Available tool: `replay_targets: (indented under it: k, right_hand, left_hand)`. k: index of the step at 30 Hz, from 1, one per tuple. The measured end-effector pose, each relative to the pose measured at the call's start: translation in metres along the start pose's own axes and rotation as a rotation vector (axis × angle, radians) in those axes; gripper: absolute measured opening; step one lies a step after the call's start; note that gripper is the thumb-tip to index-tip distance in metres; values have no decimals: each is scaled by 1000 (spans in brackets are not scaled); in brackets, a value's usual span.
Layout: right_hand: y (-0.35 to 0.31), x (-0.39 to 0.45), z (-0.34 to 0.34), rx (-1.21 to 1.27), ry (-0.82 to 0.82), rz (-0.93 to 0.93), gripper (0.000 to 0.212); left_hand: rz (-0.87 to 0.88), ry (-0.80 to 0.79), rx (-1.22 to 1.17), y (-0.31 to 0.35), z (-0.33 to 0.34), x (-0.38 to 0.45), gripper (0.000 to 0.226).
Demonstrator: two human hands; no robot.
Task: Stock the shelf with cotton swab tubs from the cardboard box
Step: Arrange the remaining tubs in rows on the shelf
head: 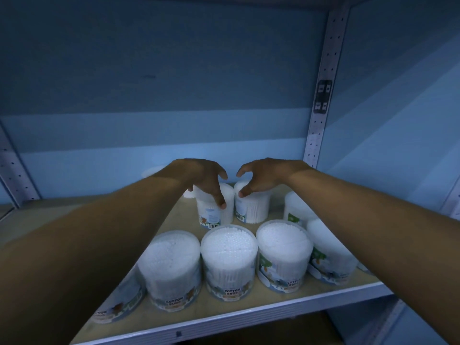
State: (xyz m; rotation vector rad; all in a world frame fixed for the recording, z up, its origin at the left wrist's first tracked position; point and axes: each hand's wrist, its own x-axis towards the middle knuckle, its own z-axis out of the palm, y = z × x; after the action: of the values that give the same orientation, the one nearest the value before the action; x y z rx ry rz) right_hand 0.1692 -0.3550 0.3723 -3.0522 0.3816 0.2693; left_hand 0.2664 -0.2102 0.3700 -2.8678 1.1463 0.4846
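A person's two bare arms reach deep into a blue metal shelf, seen from above and behind the hands. On the shelf board stand clear round tubs packed with white cotton swabs, arranged in rows so the printed labels face the front edge. A front row of tubs sits near the lip, most likely leaving the back free to be filled first.

Behind them, two more tubs stand side by side, nearly touching. The left hand arches over the left back tub, fingers curled down around its lid and thumb pressed on its side, gripping it. The right hand cups over the right back tub the same way, thumb tip on the lid rim (its other fingers are hidden behind the tub, so the hold looks like a grip but is partly a judgement).

Both tubs are upright and appear to rest on the shelf board. The cardboard box is not in view.
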Motion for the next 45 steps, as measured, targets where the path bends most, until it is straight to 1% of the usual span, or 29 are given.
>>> replay_targets:
  k: [2, 6, 9, 11, 14, 19, 23, 27, 31, 34, 37, 41, 45]
  right_hand:
    - [-4, -3, -7, -19, 7, 30, 76]
    - [-14, -7, -12, -111, -32, 86, 79]
    - [-17, -5, -10, -131, -60, 109, 77]
    - [-18, -4, -9, -120, -72, 104, 75]
    - [-15, 1, -8, -98, -84, 84, 72]
    - [-8, 9, -9, -66, -133, 49, 73]
    - [-4, 15, -9, -54, -204, 36, 74]
    - [-2, 13, -10, -61, -215, 6, 77]
    - [-4, 7, -16, -2, -151, 41, 79]
    - [-8, 2, -18, -20, -102, 66, 80]
    - [-13, 0, -16, -68, -89, 90, 78]
    - [-13, 8, -10, -38, -111, 78, 66]
    - [-9, 15, -12, 0, -182, 50, 64]
  left_hand:
    - [-9, -7, -34, -1, -4, 1, 100]
    - [-19, -49, -49, -2, -7, 3, 102]
    - [-6, -64, -71, 0, -4, 6, 94]
    - [-2, -63, -65, 1, -3, 6, 87]
    - [-18, -66, -77, 2, -3, 5, 85]
    - [-69, -61, -103, 6, -3, 0, 78]
    - [-121, -35, -120, 6, -1, -2, 80]
    - [-113, -21, -90, 5, 1, -2, 84]
    - [-70, -36, -66, 1, -6, -2, 103]
    - [-30, -74, -49, -1, -8, 0, 109]
    - [-3, -88, -38, -1, -7, 2, 103]
    - [14, -91, -47, 1, -4, 3, 86]
    - [-13, -67, -72, -2, -2, 5, 84]
